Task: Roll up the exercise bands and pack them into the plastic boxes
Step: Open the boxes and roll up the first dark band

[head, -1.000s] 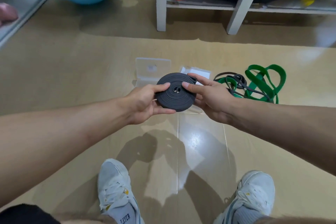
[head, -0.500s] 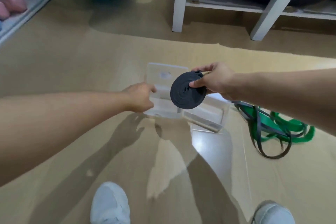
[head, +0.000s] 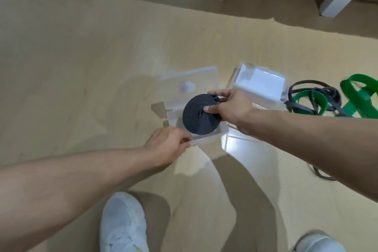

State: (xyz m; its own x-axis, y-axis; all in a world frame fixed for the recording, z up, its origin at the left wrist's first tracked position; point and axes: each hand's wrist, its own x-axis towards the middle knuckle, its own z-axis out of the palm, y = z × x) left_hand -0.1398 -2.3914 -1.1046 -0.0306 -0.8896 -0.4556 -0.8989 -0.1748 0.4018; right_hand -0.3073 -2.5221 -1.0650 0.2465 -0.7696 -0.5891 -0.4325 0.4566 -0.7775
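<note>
My right hand (head: 233,111) pinches the rolled black band (head: 199,115) just above the open clear box (head: 204,140) — my palm hides the roll's far edge. My left hand (head: 166,145) grips the box's blurred near rim; a second box (head: 259,86) sits beyond my right hand's grip.

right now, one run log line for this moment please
right hand: holds rolled black band over open clear plastic box | left hand: grips box front edge | loose green bands: floor

I'm seeing a matt dark rubbery rolled band (head: 201,116), clear glossy plastic boxes (head: 263,90), and a shiny smooth floor (head: 81,57).
</note>
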